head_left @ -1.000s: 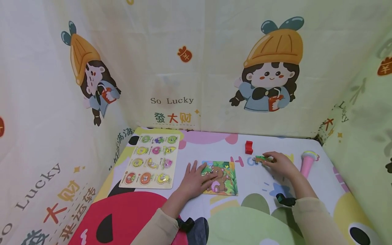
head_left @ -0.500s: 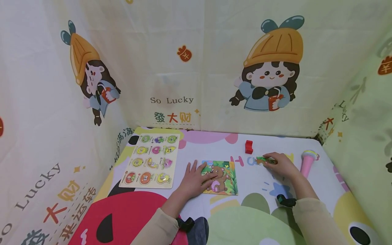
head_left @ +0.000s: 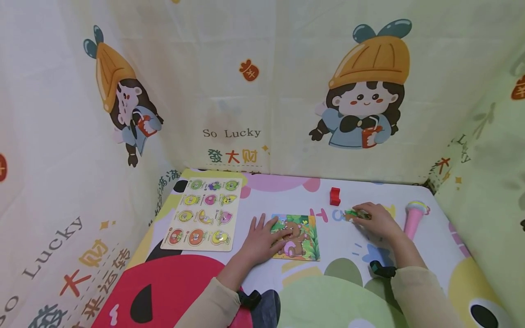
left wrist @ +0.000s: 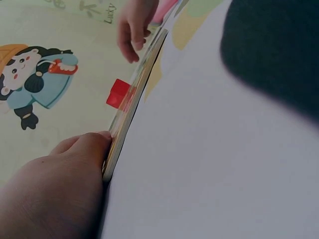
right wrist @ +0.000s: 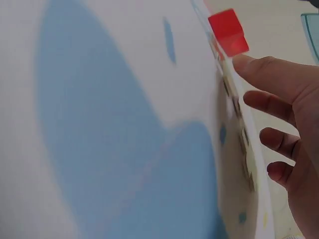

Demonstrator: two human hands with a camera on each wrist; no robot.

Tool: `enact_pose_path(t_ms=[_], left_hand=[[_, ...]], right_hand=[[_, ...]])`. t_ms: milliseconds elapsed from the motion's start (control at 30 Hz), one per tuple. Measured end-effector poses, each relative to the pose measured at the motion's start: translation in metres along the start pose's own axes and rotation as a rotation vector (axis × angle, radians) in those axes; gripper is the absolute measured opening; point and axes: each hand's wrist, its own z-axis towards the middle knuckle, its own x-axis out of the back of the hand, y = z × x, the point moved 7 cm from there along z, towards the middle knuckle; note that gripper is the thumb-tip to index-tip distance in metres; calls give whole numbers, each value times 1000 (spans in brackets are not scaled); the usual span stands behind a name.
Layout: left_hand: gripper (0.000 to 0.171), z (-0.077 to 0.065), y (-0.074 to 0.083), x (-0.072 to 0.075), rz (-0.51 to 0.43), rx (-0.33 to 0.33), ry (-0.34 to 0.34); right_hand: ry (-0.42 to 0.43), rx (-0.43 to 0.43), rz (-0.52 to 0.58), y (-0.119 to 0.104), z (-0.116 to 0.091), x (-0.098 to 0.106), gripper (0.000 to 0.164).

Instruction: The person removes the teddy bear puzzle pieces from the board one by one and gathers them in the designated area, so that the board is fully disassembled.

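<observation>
My left hand (head_left: pixel 260 241) rests with spread fingers on the left part of a square bear picture puzzle (head_left: pixel 307 232). In the left wrist view, its thumb lies along the edge of the puzzle board (left wrist: pixel 134 107). Farther right, my right hand (head_left: pixel 379 221) is over green and brown jigsaw pieces (head_left: pixel 350 216), which its fingers partly hide. The right wrist view shows the thumb and fingers (right wrist: pixel 269 102) apart and loosely bent beside the jagged edge of those pieces (right wrist: pixel 234 102). Whether the fingertips touch them is hard to see.
A fruit picture board (head_left: pixel 201 214) lies on the left. A small red block (head_left: pixel 334 196) is behind the right hand, and a pink toy microphone (head_left: pixel 415 218) lies to its right. Printed cloth (head_left: pixel 287 150) surrounds the table (head_left: pixel 262 196) at the back and sides.
The right hand and the jigsaw pieces have shifted slightly to the right since a second ago. The left hand stays on the bear puzzle. The head view has tilted a little.
</observation>
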Motion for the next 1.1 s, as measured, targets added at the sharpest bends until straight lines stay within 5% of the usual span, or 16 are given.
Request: enact_pose_path(t_ms=[400, 700, 1100], left_hand=[[45, 1, -1, 5, -48, 14, 15], [49, -4, -4, 4, -84, -5, -21], [52, -20, -7, 9, -90, -27, -48]], right_hand=[[3, 128, 29, -90, 21, -18, 34], [-104, 253, 58, -155, 36, -53, 29], [-182, 218, 74, -193, 47, -91, 29]])
